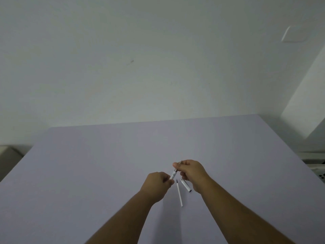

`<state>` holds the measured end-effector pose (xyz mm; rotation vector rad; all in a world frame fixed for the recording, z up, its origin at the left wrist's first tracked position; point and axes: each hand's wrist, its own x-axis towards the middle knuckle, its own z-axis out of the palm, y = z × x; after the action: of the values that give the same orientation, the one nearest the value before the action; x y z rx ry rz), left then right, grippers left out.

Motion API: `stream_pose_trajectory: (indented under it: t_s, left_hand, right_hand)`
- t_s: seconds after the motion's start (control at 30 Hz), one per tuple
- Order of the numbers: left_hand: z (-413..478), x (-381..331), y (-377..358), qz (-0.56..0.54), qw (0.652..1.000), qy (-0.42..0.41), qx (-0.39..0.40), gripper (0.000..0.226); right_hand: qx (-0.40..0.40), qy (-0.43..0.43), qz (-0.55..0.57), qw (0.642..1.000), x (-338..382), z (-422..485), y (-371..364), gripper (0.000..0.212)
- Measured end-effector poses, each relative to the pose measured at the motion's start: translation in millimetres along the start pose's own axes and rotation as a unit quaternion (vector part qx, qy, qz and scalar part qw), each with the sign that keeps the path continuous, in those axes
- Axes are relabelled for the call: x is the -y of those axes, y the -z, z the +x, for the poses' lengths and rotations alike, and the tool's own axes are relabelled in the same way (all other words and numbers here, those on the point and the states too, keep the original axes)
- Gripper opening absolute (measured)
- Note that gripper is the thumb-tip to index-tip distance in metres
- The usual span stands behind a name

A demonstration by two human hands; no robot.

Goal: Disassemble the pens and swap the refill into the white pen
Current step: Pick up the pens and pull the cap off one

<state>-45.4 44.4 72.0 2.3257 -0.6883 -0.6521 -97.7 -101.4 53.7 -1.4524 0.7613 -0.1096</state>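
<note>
Both hands hold one pen (174, 174) above the table (88, 164), well in from every edge. The left hand (156, 184) has its grip closed on the lower end, and the right hand (190, 170) pinches the upper end. A loose refill (179, 193) and a short white pen piece (186, 186) lie on the table just beneath. Disassembly looks partly done; the swap and reassembly seem still ahead.

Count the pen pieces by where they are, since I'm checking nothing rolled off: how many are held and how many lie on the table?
Held between left hand and right hand: 1, the pen
Lying on the table: 2, the thin refill and the short white piece
Total: 3
</note>
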Motion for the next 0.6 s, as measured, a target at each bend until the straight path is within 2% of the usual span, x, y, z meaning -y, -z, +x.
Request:
stream_pose_trajectory:
  t_s: [0.07,0.13,0.23,0.3,0.37,0.47,0.53,0.6]
  left_hand:
    - [-0.2,0.6,-0.1,-0.002,1.0,0.001,0.0,0.022]
    - [0.2,1.3,-0.2,-0.006,1.0,0.004,0.0,0.023]
    - [0.9,1.4,-0.1,-0.001,1.0,0.004,0.003,0.023]
    - [0.9,1.1,-0.3,0.001,1.0,0.004,0.005,0.022]
    - [0.9,1.4,-1.0,0.004,1.0,0.006,0.006,0.022]
    - [0.8,2.9,-0.9,0.007,1.0,0.007,0.004,0.022]
    - [1.4,3.8,-0.8,0.012,1.0,0.002,0.004,0.023]
    - [2.1,3.8,-1.8,0.007,1.0,0.002,0.006,0.023]
  right_hand:
    - [0.012,0.008,0.015,1.0,0.7,0.3,0.8,0.005]
    - [0.029,0.011,0.039,0.999,2.2,1.0,1.0,0.01]
    - [0.011,-0.005,0.029,1.0,3.6,0.7,0.1,0.005]
    - [-0.009,-0.005,0.005,1.0,2.0,0.3,-0.4,0.009]
    - [-0.001,0.003,0.009,1.0,1.0,0.5,-0.3,0.004]
    - [0.026,0.0,0.042,0.999,2.8,-0.3,-0.6,0.013]
    - [0.018,-0.01,0.034,0.999,3.7,-1.5,-0.9,0.004]
    - [0.008,-0.009,0.009,1.0,2.3,-2.2,-1.0,0.007]
